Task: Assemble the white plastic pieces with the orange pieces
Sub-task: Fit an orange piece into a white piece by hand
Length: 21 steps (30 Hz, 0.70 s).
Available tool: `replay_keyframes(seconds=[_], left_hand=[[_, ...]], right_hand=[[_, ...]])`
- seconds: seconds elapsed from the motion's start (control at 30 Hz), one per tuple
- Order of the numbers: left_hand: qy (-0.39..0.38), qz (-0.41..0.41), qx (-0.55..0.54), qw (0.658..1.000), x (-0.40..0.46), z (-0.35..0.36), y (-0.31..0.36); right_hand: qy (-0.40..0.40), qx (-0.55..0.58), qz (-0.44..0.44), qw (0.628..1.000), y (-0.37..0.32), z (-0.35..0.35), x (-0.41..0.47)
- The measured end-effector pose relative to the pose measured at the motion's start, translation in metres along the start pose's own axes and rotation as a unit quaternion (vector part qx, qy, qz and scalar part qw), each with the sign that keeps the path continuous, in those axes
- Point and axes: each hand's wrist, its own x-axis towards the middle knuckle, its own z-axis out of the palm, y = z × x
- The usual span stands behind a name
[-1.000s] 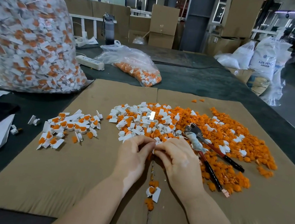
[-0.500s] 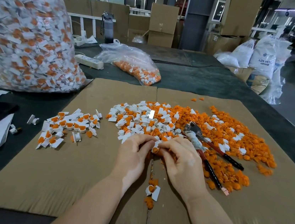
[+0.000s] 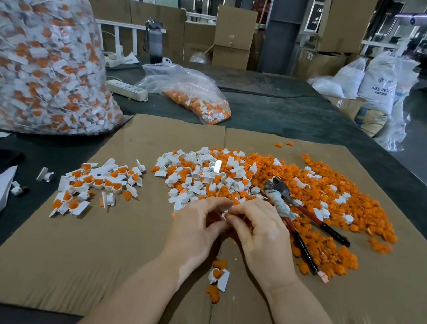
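Here | left hand [image 3: 197, 227] and right hand [image 3: 260, 232] meet fingertip to fingertip, pinching a small white piece [image 3: 225, 215] between them above the cardboard sheet [image 3: 114, 257] | loose white and orange pieces [image 3: 231, 180] heaped just beyond | assembled pieces [image 3: 97, 182] grouped left | pliers [image 3: 294, 217] rest on the heap, beside the right hand | sheet lies on the counter [image 3: 306, 119]
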Motion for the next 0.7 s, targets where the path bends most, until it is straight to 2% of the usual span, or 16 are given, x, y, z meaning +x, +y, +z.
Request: replay_keyframes(seconds=[0.1,0.37,0.7], left_hand=[[0.012,0.016,0.044,0.999,-0.0007,0.0018,0.0003],[0.028,0.032,0.065,0.997,-0.004,0.0039,0.0018],[0.026,0.009,0.029,0.999,-0.0022,0.002,0.0014]], right_hand=[[-0.004,-0.014,-0.005,1.0,-0.0009,0.0002,0.0002],[0.003,-0.015,-0.008,1.0,-0.0007,0.0016,-0.0014],[0.0,-0.008,-0.023,1.0,-0.0004,0.0016,-0.0013]])
